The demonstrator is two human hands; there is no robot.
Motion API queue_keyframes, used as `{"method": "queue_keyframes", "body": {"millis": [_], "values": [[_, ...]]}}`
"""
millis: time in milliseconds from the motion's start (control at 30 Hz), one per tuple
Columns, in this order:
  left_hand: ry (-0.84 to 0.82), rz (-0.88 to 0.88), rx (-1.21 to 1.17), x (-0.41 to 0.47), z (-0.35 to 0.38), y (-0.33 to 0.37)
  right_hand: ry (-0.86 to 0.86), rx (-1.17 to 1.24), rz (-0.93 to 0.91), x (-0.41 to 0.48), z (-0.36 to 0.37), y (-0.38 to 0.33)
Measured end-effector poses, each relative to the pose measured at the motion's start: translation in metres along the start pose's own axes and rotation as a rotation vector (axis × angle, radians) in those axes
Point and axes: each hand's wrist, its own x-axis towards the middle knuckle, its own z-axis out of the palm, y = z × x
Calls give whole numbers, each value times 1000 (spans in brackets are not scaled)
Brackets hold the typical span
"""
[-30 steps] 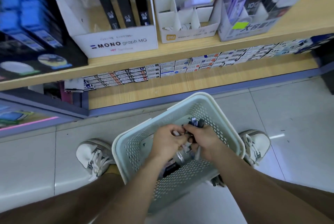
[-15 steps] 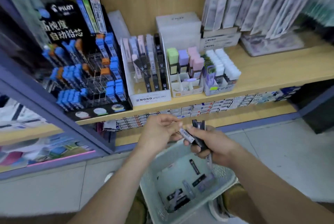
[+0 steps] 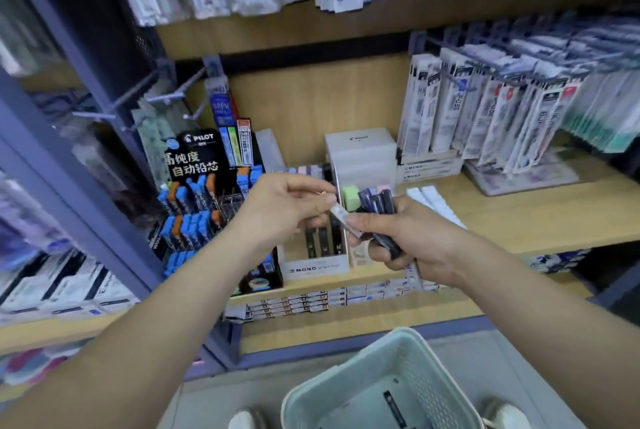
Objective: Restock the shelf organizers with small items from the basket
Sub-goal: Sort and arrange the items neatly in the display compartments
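Looking down on a pale perforated basket (image 3: 420, 383) on the floor, carrying at least one slim dark case (image 3: 394, 409) on its bottom. Facing a wooden shelf (image 3: 519, 217) bearing a white MONO organizer (image 3: 313, 267) at its front edge, packed with upright dark cases (image 3: 323, 241) in its slots, and a black Pilot display (image 3: 197, 158) just to its left, bristling with blue and orange cases.

Gripping a bundle of dark cases (image 3: 379, 207) in the right hand (image 3: 412, 238), fingers curling round it, the ends sticking up above the fist. Pinching one pale case (image 3: 341, 214) between thumb and fingertips of the left hand (image 3: 280, 210), its far end lying against the right thumb. Holding both hands close together in front of the MONO organizer, above the shelf edge and well above the basket.
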Motion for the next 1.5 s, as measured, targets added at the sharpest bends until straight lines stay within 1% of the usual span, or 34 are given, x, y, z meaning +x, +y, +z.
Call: {"method": "queue_keyframes", "body": {"millis": [67,133,233,300,367,467,633,800,967,1100,1167,1200,1233,1267,1300,1333,1367,1400,1433,1500], "values": [[59,23,22,12,-8,-2,58,16,14,7,-3,1],[128,36,45,28,-17,-7,152,69,32,16,-8,4],[210,67,191,49,-25,-15,280,263,63,30,-20,3],[261,96,288,60,-25,-20,290,425,82,36,-28,-3],[300,143,402,68,-23,-25,282,512,76,40,-31,-8],[287,193,613,78,-19,-36,255,539,59,44,-29,-10],[225,302,854,85,-11,-49,246,500,51,45,-22,-10],[134,361,1026,86,-3,-59,230,495,63,44,-19,-9],[138,395,1134,90,-1,-63,215,536,74,43,-19,-7],[142,407,1205,93,-4,-70,211,627,73,42,-18,-8],[166,398,1174,91,-2,-65,210,690,55,41,-18,-9],[193,384,1103,86,2,-57,215,719,36,41,-18,-9],[191,320,959,78,7,-46,227,742,14,42,-18,-9],[137,195,722,68,13,-33,246,760,-11,43,-19,-10],[16,33,437,56,20,-21,269,776,-39,45,-20,-10],[-117,-116,200,43,27,-11,293,789,-66,47,-21,-11],[-221,-199,91,32,34,-5,314,798,-92,48,-21,-12],[-282,-230,41,24,41,-4,330,802,-114,49,-21,-12],[-306,-231,-10,18,48,-4,338,806,-130,50,-20,-11],[-275,-212,-114,14,56,-9,339,810,-148,50,-16,-10]]}}
